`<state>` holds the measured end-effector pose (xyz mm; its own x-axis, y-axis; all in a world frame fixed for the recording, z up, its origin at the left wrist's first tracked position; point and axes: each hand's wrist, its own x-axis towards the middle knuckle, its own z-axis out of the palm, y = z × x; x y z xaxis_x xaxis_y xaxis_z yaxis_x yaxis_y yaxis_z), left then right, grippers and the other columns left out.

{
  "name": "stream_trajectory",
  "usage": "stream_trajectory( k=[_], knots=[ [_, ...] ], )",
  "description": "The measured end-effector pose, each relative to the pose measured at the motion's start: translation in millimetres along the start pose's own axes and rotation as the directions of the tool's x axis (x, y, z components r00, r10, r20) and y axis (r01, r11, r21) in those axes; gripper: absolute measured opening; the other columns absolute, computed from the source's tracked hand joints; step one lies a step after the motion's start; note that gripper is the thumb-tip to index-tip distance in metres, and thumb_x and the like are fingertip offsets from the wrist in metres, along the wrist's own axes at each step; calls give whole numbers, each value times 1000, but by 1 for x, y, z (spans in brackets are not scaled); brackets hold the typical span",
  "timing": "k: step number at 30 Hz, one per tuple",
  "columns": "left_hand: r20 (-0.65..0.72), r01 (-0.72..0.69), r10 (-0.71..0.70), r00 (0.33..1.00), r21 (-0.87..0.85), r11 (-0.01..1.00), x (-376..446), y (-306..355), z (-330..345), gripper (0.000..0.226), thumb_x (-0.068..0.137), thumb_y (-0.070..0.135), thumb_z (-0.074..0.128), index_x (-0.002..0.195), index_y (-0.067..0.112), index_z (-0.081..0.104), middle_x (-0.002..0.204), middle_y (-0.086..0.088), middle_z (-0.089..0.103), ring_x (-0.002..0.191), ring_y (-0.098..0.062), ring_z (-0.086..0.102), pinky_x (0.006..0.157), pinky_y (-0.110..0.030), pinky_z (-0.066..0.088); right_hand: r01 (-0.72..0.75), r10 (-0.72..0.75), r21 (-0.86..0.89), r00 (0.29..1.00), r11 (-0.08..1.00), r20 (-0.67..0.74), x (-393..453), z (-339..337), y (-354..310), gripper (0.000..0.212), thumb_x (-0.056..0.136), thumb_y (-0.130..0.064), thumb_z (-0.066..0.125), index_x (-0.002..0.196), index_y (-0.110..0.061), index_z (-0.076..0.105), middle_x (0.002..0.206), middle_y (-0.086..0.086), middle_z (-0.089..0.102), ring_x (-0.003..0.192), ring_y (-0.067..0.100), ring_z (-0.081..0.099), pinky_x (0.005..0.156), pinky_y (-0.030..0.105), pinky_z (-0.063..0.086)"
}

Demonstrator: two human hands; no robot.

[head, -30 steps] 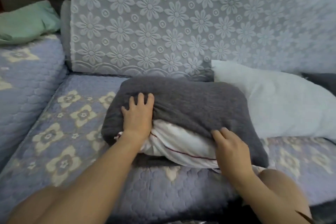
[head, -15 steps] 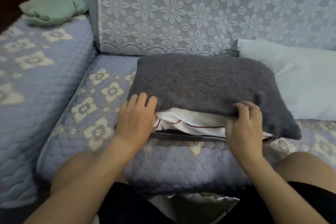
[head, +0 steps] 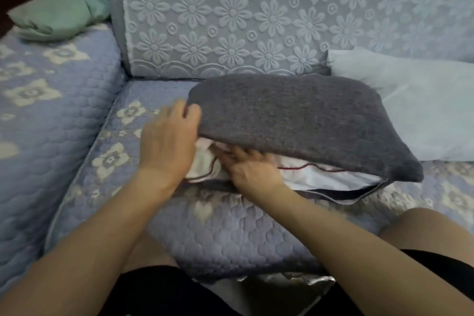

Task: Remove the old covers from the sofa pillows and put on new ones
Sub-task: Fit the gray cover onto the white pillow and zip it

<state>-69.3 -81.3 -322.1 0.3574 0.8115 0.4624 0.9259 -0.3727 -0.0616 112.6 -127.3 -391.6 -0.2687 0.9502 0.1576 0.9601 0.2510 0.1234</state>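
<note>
A dark grey pillow cover (head: 295, 120) lies on the quilted sofa seat (head: 230, 233), its near edge open, with a white inner pillow (head: 325, 174) edged in red piping still inside it. The left hand (head: 168, 141) grips the cover's left corner. The right hand (head: 250, 168) reaches into the opening, fingers pressed against the inner pillow. A bare white pillow (head: 423, 110) lies right, a green cushion (head: 61, 13) far left.
</note>
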Motion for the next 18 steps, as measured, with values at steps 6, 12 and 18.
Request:
stream_trajectory(
  k=[6,12,18],
  knots=[
    [325,446,-341,882,-342,827,-58,-47,34,18,84,21,65,89,19,48,92,-7,56,84,-36,56,65,-42,43,-142,166,175,978,974,-130,-22,-5,-51,26,84,-42,67,102,-23,69,98,5,66,94,34,62,83,50,47],
    [213,525,-487,847,-472,708,-88,-35,30,16,87,15,66,85,17,50,80,0,54,73,-23,51,60,-36,36,-177,341,761,938,624,-62,-73,-10,-115,39,85,-16,55,123,-13,64,125,2,54,117,21,52,103,37,44],
    [211,461,-416,884,-539,705,-100,-26,23,17,82,3,67,80,14,53,78,-1,57,74,-24,53,65,-42,44,-398,167,917,903,-20,395,5,-22,-127,28,67,-22,56,90,-16,71,95,5,71,95,23,66,88,44,51]
  ],
)
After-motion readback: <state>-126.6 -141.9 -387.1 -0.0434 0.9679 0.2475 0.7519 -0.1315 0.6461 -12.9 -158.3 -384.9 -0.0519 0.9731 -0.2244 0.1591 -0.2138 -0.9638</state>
